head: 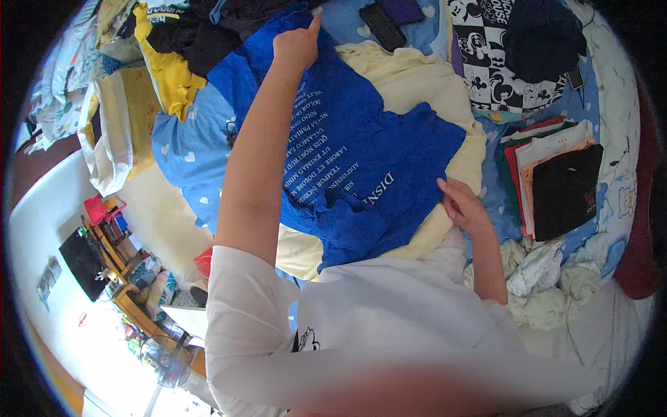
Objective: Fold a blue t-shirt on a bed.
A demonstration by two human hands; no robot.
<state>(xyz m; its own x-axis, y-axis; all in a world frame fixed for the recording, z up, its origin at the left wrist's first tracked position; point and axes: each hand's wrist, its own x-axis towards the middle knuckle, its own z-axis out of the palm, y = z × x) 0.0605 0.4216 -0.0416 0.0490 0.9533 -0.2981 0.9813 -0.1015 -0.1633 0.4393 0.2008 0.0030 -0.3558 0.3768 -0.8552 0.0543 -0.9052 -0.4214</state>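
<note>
A blue garment with white printed lettering (pixel 365 151) lies spread and partly rumpled before me, on top of a cream garment (pixel 427 78). My left hand (pixel 297 47) reaches to its far end, back of the hand up and one finger stretched out. Whether cloth is pinched beneath that hand is hidden. At the blue garment's right edge is my right hand (pixel 464 206), its fingertips touching the cloth and the other fingers loosely bent and apart.
A stack of folded clothes (pixel 565 190) with a black one on top lies to the right. Beyond are a black-and-white printed cloth (pixel 487 68), a black case-like object (pixel 383 26) and a yellow garment (pixel 174 75). Under them is a blue heart-patterned bedsheet (pixel 180 143). A fan (pixel 164 359) stands lower left.
</note>
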